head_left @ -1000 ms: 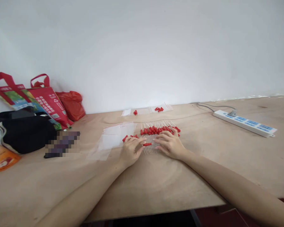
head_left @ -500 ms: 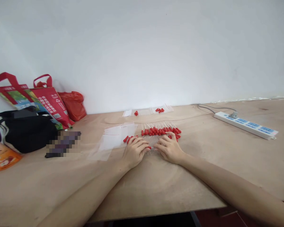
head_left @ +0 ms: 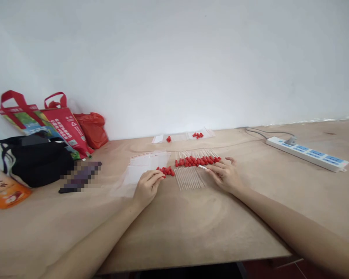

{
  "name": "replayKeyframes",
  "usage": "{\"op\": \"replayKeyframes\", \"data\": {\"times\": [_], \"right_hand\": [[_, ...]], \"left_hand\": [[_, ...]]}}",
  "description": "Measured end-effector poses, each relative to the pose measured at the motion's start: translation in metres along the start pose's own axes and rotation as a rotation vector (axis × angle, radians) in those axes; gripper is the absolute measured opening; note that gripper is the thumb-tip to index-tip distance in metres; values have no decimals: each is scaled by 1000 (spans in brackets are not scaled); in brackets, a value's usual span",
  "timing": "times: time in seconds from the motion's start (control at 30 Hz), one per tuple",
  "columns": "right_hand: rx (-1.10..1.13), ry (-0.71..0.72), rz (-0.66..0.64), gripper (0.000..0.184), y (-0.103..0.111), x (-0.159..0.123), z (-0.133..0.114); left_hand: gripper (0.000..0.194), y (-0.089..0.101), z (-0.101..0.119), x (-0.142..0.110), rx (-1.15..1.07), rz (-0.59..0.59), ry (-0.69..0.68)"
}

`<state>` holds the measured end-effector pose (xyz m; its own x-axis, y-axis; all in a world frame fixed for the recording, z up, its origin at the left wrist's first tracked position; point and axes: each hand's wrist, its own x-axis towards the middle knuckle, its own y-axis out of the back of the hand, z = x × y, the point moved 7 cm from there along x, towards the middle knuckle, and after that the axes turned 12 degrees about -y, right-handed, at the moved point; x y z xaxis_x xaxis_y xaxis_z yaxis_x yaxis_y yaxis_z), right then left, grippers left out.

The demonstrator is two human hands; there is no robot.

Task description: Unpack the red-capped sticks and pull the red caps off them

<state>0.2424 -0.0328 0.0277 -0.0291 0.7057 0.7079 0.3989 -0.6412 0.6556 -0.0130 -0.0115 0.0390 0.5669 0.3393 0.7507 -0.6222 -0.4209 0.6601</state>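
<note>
On the bench [head_left: 192,228]: pinched in the right hand [head_left: 226,175], before the right half of the row of red pieces [head_left: 196,161], a pale stick [head_left: 203,167], roughly crosswise, tip leftward. Apart from it, left of the row, with fingers bunched against loose red pieces [head_left: 168,170], the left hand [head_left: 147,186]; impossible to tell whether gripping one. Closer to the row: the right.
</note>
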Motion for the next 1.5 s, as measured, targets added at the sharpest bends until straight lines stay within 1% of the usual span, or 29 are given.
{"op": "replayKeyframes", "data": {"times": [0.1,0.17,0.3,0.43,0.6,0.67,0.77,0.87,0.93,1.0,1.07,1.13,1.2,1.3,1.37,1.43,1.5], "right_hand": [[-37,-69,-56,24,-9,1,-4],[-66,-81,-90,24,-14,1,-9],[-93,-78,-104,23,-18,0,-11],[-108,-108,-69,18,-18,1,-10],[-119,-133,-104,19,-23,-1,-15],[-112,-129,-120,19,-24,-1,-17],[-85,-127,-128,19,-24,-2,-18],[-65,-135,-133,22,-24,-2,-19],[-58,-126,-134,25,-24,-3,-20],[-55,-105,-132,27,-23,-3,-23],[-51,-83,-134,29,-23,-3,-25],[-43,-74,-137,30,-22,-3,-26],[-30,-78,-121,30,-20,-2,-25],[-20,-108,-65,30,-14,1,-20],[-15,-139,-32,30,-10,4,-15],[-3,-169,-13,30,-8,6,-9],[13,-192,-7,29,-7,8,-3]], "left_hand": [[20,4,-11,1,19,103,108],[22,4,-22,0,62,134,201],[25,1,-44,-4,38,130,360],[25,-5,-53,-6,14,77,440],[19,-15,-55,-5,34,-25,452],[20,-16,-56,-6,29,-36,460],[22,-12,-57,-7,40,-18,461],[22,-6,-52,-3,98,10,412],[20,-6,-44,5,138,-19,344],[17,-13,-34,17,154,-97,275],[16,-26,-27,31,139,-191,241],[17,-43,-22,44,105,-275,246],[20,-59,-20,57,78,-330,256],[25,-77,-22,71,61,-365,278],[20,-85,-24,75,53,-372,291],[12,-89,-24,76,48,-366,297],[9,-87,-23,75,55,-342,308]]}}
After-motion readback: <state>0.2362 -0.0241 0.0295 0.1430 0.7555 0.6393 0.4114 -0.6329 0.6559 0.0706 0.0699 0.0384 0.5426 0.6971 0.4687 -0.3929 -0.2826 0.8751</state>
